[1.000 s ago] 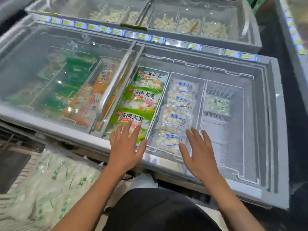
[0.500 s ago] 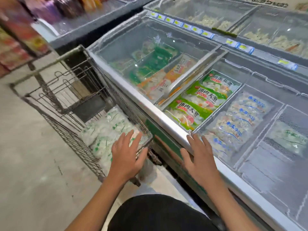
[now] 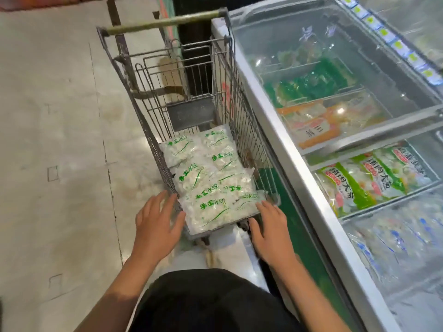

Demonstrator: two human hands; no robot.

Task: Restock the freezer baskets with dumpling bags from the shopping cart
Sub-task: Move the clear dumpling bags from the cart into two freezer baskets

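Note:
A wire shopping cart [image 3: 143, 111] stands left of the freezer, holding several clear dumpling bags with green print [image 3: 211, 178]. The nearest bag [image 3: 213, 212] lies at the cart's near end. My left hand [image 3: 157, 219] hovers open at the cart's near left corner, fingers spread, just left of that bag. My right hand [image 3: 269, 226] is open at the near right corner, fingertips close to the bag's right edge. Neither hand holds anything. The chest freezer [image 3: 299, 164] runs along the right, with green-labelled bags [image 3: 359, 183] and blue-print dumpling bags [image 3: 395, 240] in its baskets.
A sliding glass lid [image 3: 335, 75] covers the freezer's far section, over green and orange packs. The cart's handle [image 3: 163, 21] is at the far end. Pale tiled floor [image 3: 60, 140] spreads to the left. My dark clothing fills the bottom centre.
The view has swung left from the freezer to the cart. Both hands left the freezer's edge and now flank the nearest bag in the cart, still open.

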